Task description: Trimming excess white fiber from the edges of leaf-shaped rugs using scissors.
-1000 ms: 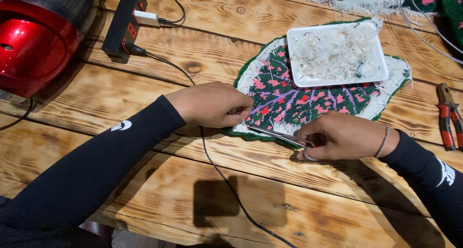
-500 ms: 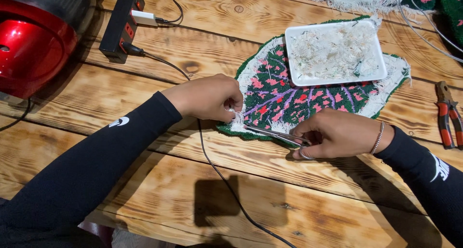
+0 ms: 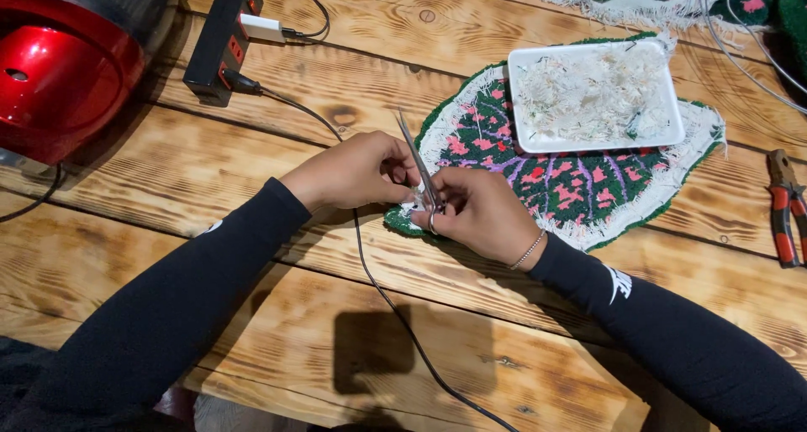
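Hands, two (image 3: 357, 173) (image 3: 479, 213); scissors (image 3: 418, 165), one pair; one rug (image 3: 580, 180).

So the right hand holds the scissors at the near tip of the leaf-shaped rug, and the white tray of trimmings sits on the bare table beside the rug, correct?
Not quite. The head view shows the white tray resting on the leaf-shaped rug itself, on its far half, not on the bare table. The rest holds: the right hand holds the scissors at the rug's near tip.
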